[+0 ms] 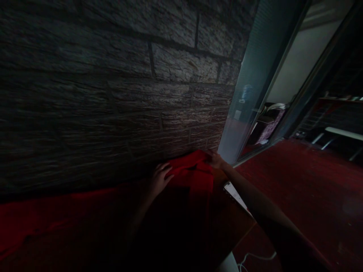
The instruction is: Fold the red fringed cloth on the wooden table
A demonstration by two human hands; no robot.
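Observation:
A red cloth (195, 177) lies over a wooden table (238, 223), with a raised fold along its far edge by the wall. My left hand (160, 180), which wears a ring, rests at the cloth's left part with its fingers stretched out and spread. At the far right corner of the same cloth, my right hand (216, 159) has its fingers closed on the edge; the fingertips are dim. Under my right forearm a phone or thin tablet with a lit white screen (236, 194) lies on the tabletop. Deep shadow hides much of the near cloth.
A rough stone-block wall (170, 94) rises right behind the table. More red fabric (34, 215) stretches along the left. To the right are a glass door (246, 87), a red floor (297, 181) and a white bench (344, 133). A white cable (259, 257) hangs near the table's corner.

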